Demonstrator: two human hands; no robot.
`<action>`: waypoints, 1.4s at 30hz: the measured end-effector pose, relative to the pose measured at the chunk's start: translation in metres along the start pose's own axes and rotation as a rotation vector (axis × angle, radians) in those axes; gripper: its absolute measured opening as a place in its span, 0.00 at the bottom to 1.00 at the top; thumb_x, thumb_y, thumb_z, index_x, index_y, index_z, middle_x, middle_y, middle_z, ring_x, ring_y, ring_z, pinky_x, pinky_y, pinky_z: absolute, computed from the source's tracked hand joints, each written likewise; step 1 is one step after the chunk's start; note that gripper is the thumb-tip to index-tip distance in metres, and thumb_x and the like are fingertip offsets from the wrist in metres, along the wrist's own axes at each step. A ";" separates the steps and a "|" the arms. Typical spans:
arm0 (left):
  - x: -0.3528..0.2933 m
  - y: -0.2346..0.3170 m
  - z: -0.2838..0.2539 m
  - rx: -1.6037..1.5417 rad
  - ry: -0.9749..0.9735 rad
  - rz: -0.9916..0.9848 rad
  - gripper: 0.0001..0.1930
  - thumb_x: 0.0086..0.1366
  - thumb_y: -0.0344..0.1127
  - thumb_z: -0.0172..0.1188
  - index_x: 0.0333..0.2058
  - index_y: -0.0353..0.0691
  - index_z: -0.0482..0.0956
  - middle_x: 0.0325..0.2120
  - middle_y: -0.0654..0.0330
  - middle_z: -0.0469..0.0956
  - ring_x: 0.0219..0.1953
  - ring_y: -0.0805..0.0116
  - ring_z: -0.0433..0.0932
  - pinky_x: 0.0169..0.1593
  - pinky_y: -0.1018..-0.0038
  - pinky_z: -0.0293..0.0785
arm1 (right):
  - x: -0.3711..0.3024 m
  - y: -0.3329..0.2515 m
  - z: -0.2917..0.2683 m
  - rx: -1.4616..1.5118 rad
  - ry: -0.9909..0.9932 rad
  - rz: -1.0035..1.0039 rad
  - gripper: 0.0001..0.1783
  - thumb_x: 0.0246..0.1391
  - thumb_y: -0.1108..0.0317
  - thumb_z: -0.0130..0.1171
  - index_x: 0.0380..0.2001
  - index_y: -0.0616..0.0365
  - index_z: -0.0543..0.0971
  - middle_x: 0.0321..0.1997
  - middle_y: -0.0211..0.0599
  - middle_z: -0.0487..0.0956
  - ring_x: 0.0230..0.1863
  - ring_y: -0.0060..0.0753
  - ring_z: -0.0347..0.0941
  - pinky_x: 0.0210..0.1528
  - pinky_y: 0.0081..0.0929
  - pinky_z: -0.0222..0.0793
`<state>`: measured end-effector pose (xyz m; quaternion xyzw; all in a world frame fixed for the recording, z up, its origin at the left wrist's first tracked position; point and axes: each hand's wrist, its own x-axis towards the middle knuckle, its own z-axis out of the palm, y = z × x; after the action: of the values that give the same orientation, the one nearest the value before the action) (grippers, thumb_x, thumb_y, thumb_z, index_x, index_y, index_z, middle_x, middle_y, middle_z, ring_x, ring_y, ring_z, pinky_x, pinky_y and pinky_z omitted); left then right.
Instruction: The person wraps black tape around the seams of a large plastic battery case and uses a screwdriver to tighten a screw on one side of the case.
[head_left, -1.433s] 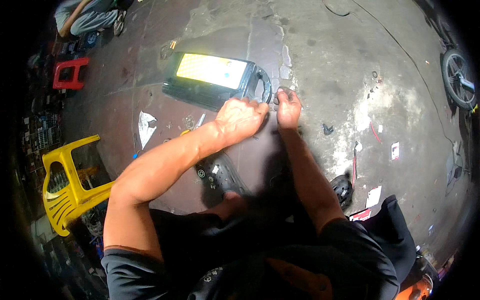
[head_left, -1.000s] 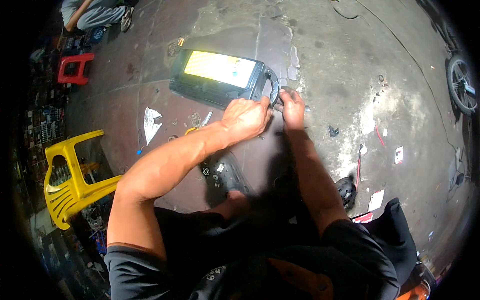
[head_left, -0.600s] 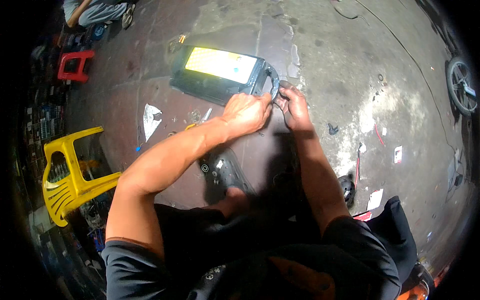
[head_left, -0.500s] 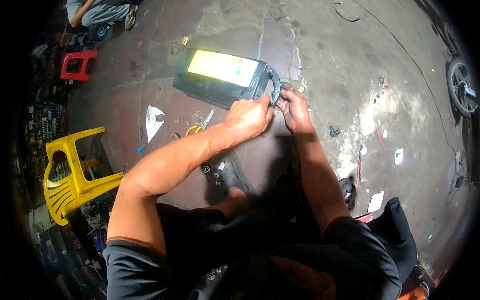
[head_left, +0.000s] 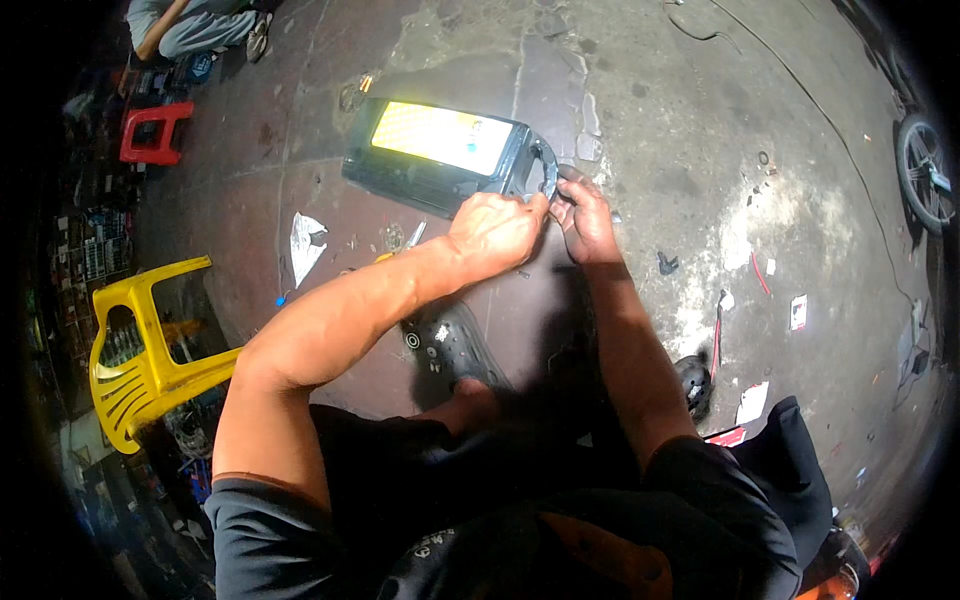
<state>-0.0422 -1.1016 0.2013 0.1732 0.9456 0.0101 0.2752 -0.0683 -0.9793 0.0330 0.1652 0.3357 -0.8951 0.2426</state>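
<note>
"Left hand (head_left: 498, 232) first: how does it stand?"

"Knuckles up, fingers bent under, against the handle (head_left: 551, 165) of a dark case (head_left: 405, 182). Whether they grip it, I can't tell."

"And the right hand (head_left: 588, 220)?"

"Fingers and thumb drawn together at the handle's outer curve; I can't tell what they pinch, if anything."

"Where's the case, and what's it like?"

"Lying on the stained, cracked floor (head_left: 650, 120), beyond the feet. Long, boxy, smooth and glossy, with a rounded loop handle and a yellow-and-white label (head_left: 440, 137)."

"Contents?"

"Hidden by its walls. At the left rim, dark racks (head_left: 105, 245) hold small items, too dim to name, behind a slotted yellow stool (head_left: 160, 373)."
</note>
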 end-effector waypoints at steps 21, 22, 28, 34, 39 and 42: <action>-0.014 -0.009 0.005 0.193 0.195 0.315 0.14 0.56 0.30 0.53 0.42 0.34 0.66 0.35 0.45 0.76 0.37 0.48 0.79 0.40 0.55 0.75 | -0.005 0.001 0.012 0.095 0.048 -0.017 0.13 0.52 0.75 0.56 0.43 0.60 0.75 0.35 0.31 0.77 0.33 0.23 0.73 0.33 0.19 0.66; -0.013 -0.010 0.002 0.128 0.095 0.255 0.15 0.56 0.31 0.54 0.42 0.33 0.66 0.35 0.46 0.76 0.37 0.48 0.79 0.40 0.54 0.75 | -0.005 0.001 0.011 0.095 0.049 -0.018 0.13 0.52 0.75 0.56 0.43 0.60 0.75 0.35 0.31 0.77 0.33 0.23 0.73 0.33 0.19 0.66; -0.008 0.003 -0.013 -0.143 -0.126 -0.157 0.15 0.56 0.33 0.54 0.42 0.33 0.67 0.35 0.47 0.76 0.37 0.47 0.78 0.41 0.53 0.74 | 0.002 0.003 0.004 0.108 0.052 0.005 0.13 0.53 0.74 0.55 0.43 0.60 0.75 0.36 0.31 0.77 0.34 0.22 0.72 0.33 0.19 0.66; -0.015 -0.013 0.019 0.097 0.342 0.235 0.11 0.56 0.31 0.53 0.39 0.36 0.69 0.29 0.50 0.74 0.35 0.47 0.75 0.42 0.58 0.73 | 0.007 0.002 -0.006 0.123 -0.012 0.071 0.14 0.55 0.74 0.52 0.45 0.63 0.74 0.38 0.33 0.78 0.38 0.26 0.74 0.40 0.22 0.69; -0.012 -0.016 0.017 -0.042 0.267 0.271 0.08 0.58 0.31 0.53 0.36 0.37 0.69 0.27 0.49 0.75 0.33 0.46 0.76 0.38 0.57 0.73 | -0.002 -0.013 0.011 0.139 -0.139 0.119 0.14 0.60 0.72 0.46 0.47 0.66 0.72 0.44 0.38 0.77 0.47 0.34 0.74 0.53 0.32 0.68; -0.011 -0.010 0.014 -0.166 0.178 0.006 0.08 0.62 0.35 0.53 0.34 0.36 0.68 0.24 0.47 0.77 0.29 0.43 0.77 0.34 0.54 0.73 | 0.000 -0.020 0.011 0.130 -0.240 0.135 0.16 0.63 0.69 0.43 0.49 0.68 0.71 0.47 0.41 0.77 0.50 0.35 0.73 0.57 0.33 0.66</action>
<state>-0.0296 -1.1153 0.1938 0.1509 0.9617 0.1046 0.2035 -0.0804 -0.9737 0.0510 0.0942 0.2339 -0.9099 0.3293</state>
